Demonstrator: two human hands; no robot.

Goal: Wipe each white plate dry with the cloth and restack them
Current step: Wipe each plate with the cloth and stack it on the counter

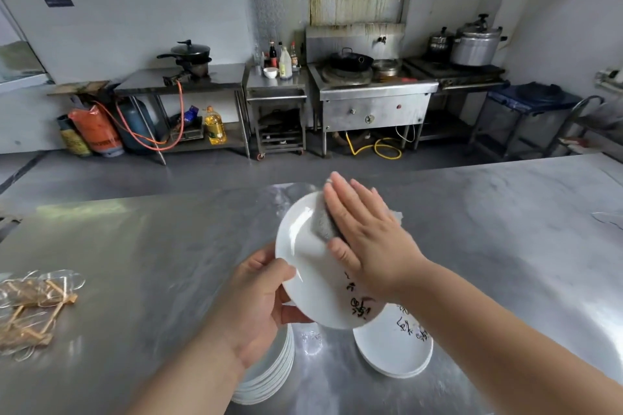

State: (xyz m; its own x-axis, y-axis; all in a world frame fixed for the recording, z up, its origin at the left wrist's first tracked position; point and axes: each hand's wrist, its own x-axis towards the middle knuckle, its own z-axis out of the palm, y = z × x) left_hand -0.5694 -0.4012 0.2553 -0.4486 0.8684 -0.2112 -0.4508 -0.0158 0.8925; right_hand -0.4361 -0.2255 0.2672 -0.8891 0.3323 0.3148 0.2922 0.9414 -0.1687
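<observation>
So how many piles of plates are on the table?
2. The taller pile sits under the left hand; the shorter pile sits under the right forearm. One more plate is held up and being wiped, in neither pile.

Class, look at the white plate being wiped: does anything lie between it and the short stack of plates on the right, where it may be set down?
Nothing visible does. The white plate is held tilted in the left hand above the short right-hand stack, while the right hand presses the grey cloth on it. Only the right forearm crosses over that stack.
</observation>
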